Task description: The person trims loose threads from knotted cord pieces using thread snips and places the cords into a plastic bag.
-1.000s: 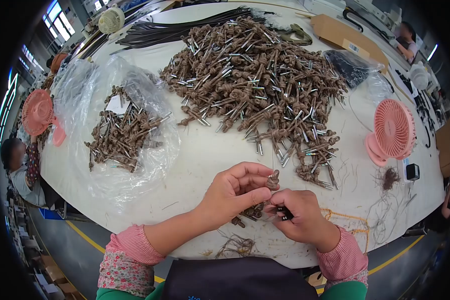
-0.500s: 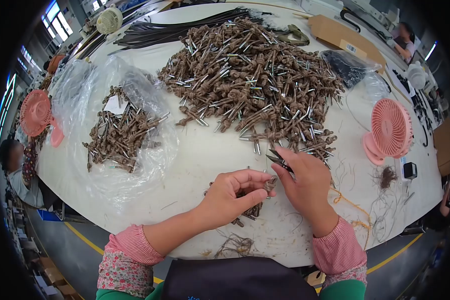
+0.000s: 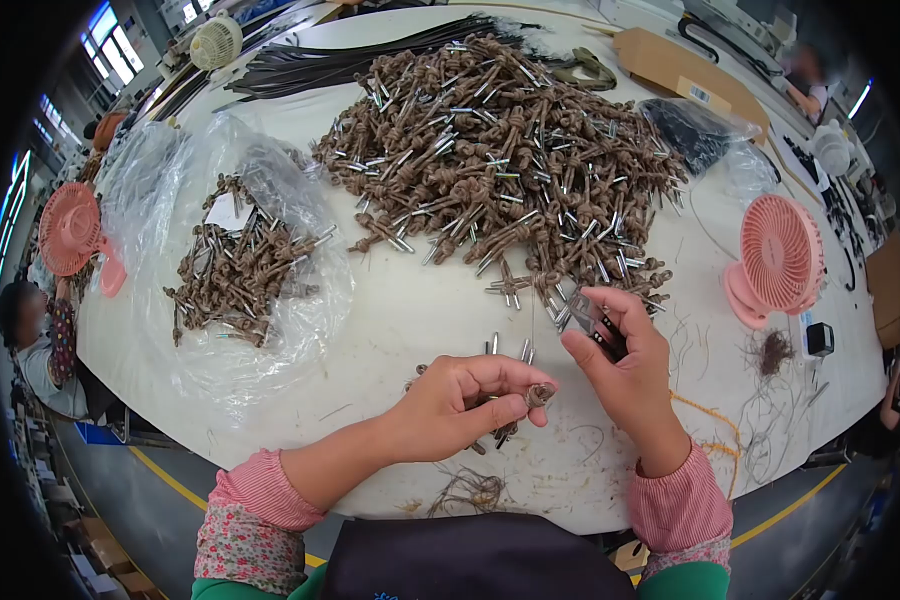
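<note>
Brown knotted cord (image 3: 541,394) sits low centre in the head view, pinched between thumb and fingers of the left hand (image 3: 460,395), above a white table (image 3: 400,310). Left hand: clamped on that knot. Right hand (image 3: 628,358): closed round small snips (image 3: 598,325), tips pointing up and left, near the knot, not touching it. Blades together or apart: cannot tell. Small bunch of knots (image 3: 507,432) lies under the left hand, partly hidden, silver tips poking out beyond the fingers.

Behind the hands, big heap of the same brown knots (image 3: 510,160), silver tips all through it. Smaller heap (image 3: 235,275) at left with clear plastic bag (image 3: 300,355) around it, white paper slip (image 3: 230,211) on top. Pink fan (image 3: 780,250) on the right, loose thread (image 3: 470,490) near the front edge, orange cord (image 3: 737,452) beside the right wrist. Black strips (image 3: 360,65) lie behind the big heap.
</note>
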